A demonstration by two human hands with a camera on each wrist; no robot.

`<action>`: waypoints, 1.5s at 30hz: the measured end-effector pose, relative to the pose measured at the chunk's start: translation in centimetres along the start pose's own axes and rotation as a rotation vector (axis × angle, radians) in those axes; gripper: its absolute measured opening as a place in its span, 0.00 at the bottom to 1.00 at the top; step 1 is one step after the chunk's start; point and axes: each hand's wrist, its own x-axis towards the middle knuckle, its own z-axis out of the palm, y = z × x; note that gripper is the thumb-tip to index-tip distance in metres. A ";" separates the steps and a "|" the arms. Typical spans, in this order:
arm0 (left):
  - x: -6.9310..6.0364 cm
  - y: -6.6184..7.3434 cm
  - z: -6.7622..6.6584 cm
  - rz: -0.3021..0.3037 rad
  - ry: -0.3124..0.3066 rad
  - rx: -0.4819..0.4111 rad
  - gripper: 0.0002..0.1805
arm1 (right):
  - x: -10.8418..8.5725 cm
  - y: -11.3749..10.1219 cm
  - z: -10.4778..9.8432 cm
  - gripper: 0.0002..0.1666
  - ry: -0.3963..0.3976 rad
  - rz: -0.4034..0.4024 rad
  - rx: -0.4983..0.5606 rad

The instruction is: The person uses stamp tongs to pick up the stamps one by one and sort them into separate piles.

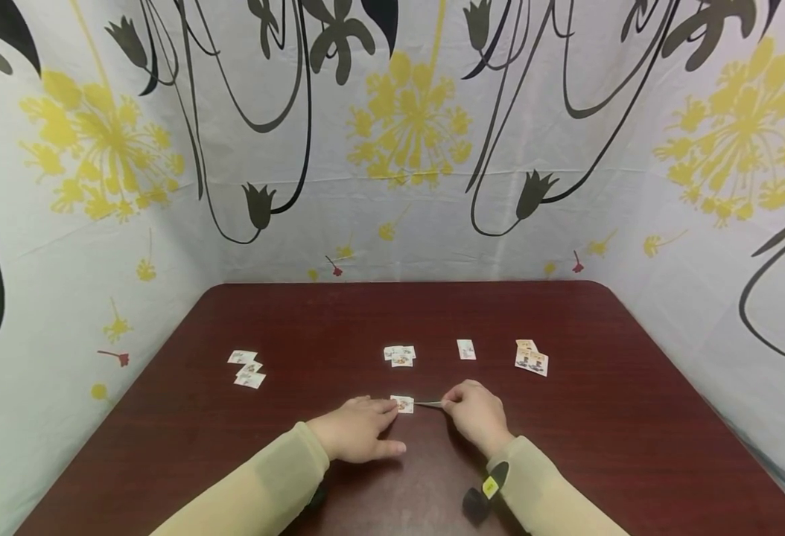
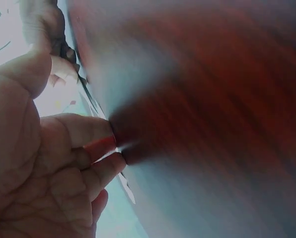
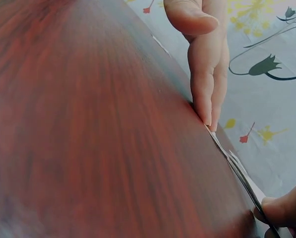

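A small printed card [image 1: 404,404] lies on the table close to its near side. My left hand [image 1: 360,429] rests beside it with fingers extended, fingertips pressing on its left edge. In the left wrist view the left hand [image 2: 63,163] touches the tabletop with its fingertips. My right hand [image 1: 478,414] pinches slim metal tweezers [image 1: 429,404], whose tips reach the card's right edge. In the right wrist view the tweezers [image 3: 245,182] lie low along the tabletop, held between thumb and finger of the right hand [image 3: 289,210]. The card's face is barely visible there.
On the dark red table [image 1: 339,316], small cards form a left group [image 1: 249,380], a middle group [image 1: 402,362] and a right group [image 1: 532,362]. A single card [image 1: 466,349] lies between the last two. Patterned cloth [image 1: 419,246] hangs around the table.
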 end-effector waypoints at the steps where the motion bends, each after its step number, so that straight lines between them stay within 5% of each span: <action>1: 0.0 0.2 0.0 -0.003 0.002 -0.003 0.41 | 0.0 0.0 0.0 0.08 0.001 0.001 0.000; 21: 0.3 2.3 0.2 -0.098 0.025 0.045 0.45 | -0.3 -0.2 0.3 0.08 0.034 0.032 0.017; 45: 0.1 1.8 0.0 -0.082 -0.017 -0.029 0.43 | 0.0 0.1 0.5 0.09 0.020 0.042 0.014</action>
